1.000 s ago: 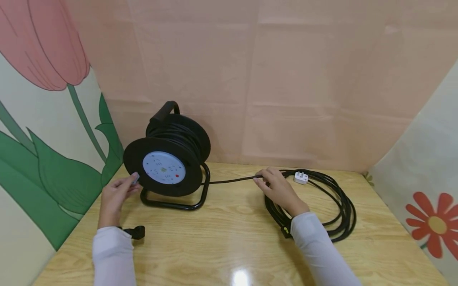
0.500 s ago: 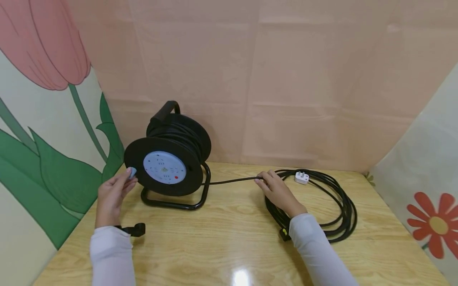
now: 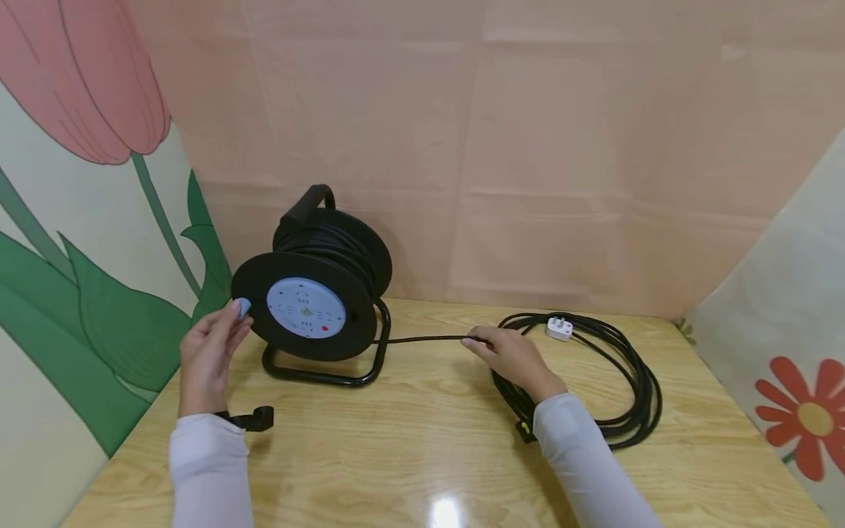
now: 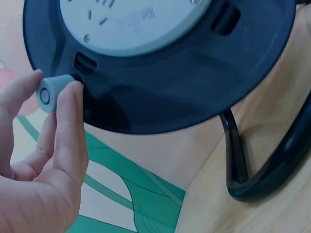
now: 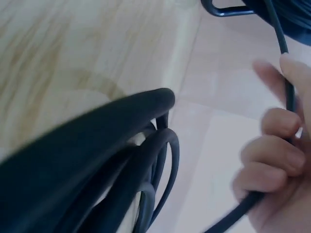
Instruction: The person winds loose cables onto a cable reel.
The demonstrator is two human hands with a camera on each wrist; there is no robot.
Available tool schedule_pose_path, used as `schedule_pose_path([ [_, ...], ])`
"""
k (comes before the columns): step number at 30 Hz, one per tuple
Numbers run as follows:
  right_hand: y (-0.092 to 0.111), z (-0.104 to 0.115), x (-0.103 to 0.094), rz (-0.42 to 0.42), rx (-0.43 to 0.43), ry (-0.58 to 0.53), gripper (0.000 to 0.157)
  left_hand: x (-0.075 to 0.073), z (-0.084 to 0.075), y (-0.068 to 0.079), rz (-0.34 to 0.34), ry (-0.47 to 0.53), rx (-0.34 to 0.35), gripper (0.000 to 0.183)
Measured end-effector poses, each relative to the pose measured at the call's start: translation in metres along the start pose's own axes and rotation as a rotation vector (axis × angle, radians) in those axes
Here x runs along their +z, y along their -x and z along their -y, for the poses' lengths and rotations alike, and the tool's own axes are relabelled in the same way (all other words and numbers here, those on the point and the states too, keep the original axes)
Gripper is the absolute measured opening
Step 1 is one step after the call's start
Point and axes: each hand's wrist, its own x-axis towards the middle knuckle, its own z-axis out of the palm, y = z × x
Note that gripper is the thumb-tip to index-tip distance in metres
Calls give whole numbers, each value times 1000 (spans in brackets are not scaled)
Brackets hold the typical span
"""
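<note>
A black cable reel [image 3: 304, 265] with a pale blue socket panel [image 3: 306, 306] stands upright on its tubular frame [image 3: 317, 378], left of centre. Thumb and fingers of my left hand [image 3: 206, 359] pinch the grey-blue winding knob [image 4: 57, 90] at the near left of its flange. From the reel a black cable [image 3: 425, 339] runs right across to my right hand [image 3: 518, 359], whose fingers curl round it in the right wrist view. Beyond that hand the cable lies in a loose coil [image 3: 637, 381], and a white three-pin plug [image 3: 559, 328] rests by the coil's far side.
The wood-grain table [image 3: 396, 440] carries everything. A pink sheet [image 3: 528, 161] hangs behind it, and a tulip-painted panel [image 3: 105, 323] closes off the left. On the right stands a panel with a red flower [image 3: 808, 418].
My left hand and the knob have risen slightly along the flange's left edge. My right hand has dipped a little with the cable still in its fingers.
</note>
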Motion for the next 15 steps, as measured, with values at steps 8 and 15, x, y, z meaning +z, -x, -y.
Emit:
schedule_pose_path([
  [8, 5, 0, 0, 235, 87, -123, 45, 16, -1, 1, -97, 70, 61, 14],
  [15, 10, -8, 2, 329, 99, -146, 52, 24, 2, 4, -110, 138, 141, 19],
])
